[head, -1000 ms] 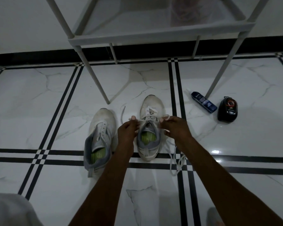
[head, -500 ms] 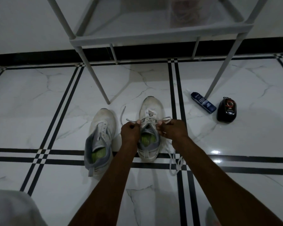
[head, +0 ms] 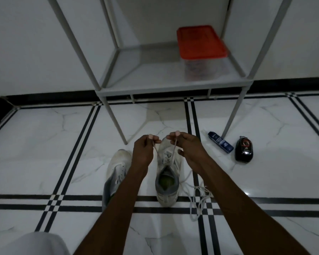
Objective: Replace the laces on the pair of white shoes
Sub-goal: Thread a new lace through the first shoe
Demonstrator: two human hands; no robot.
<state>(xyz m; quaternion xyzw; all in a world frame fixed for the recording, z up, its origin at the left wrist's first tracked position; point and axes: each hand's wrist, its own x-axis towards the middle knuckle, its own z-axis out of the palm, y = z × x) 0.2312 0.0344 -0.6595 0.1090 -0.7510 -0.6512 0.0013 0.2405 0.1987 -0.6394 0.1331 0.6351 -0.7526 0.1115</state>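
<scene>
While the shoe (head: 167, 173) stands, both hands (head: 143, 150) (head: 189, 150) pinch its lace (head: 174, 150).

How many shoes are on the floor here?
2. One shoe stands between the hands, its lace ends pulled up by both. The other shoe lies just to its left, partly behind the left forearm. None other shows.
</scene>
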